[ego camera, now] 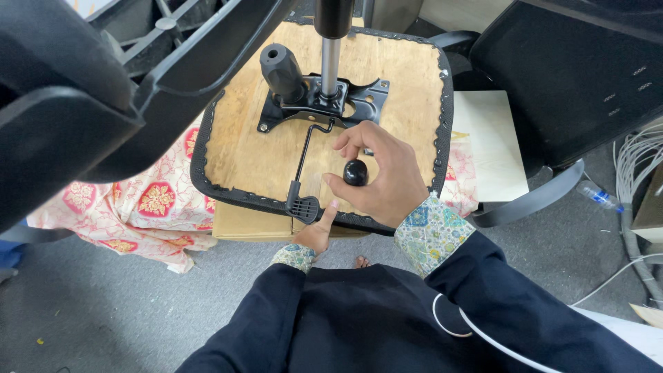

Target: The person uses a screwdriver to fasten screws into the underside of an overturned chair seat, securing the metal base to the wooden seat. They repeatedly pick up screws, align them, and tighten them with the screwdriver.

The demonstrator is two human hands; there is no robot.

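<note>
Head view, looking down. An upturned office chair seat with a bare plywood underside and black stapled fabric edging [242, 148] lies flat on a pale wooden box [245, 222]. A black metal tilt mechanism plate [314, 103] is bolted near its middle, with a chrome gas-lift column [330, 65] rising from it toward the camera and a thick black knob handle [282, 69] angled off its left side. A thin black lever rod with a ribbed paddle end [302, 206] runs from the plate down to the near edge.

Right hand [380, 176]: fingers curled and closed around a small glossy black round knob [356, 173], held just above the plywood, near the seat's front edge.

Left hand [314, 231]: mostly below the seat edge, thumb raised and touching the edging just beside the paddle; whether the other fingers grip anything cannot be told.

Around: a red-patterned pink cloth [148, 207] under the box on grey floor, a black mesh chair back [566, 76] at right, a clear plastic bottle [599, 197] beside it.
</note>
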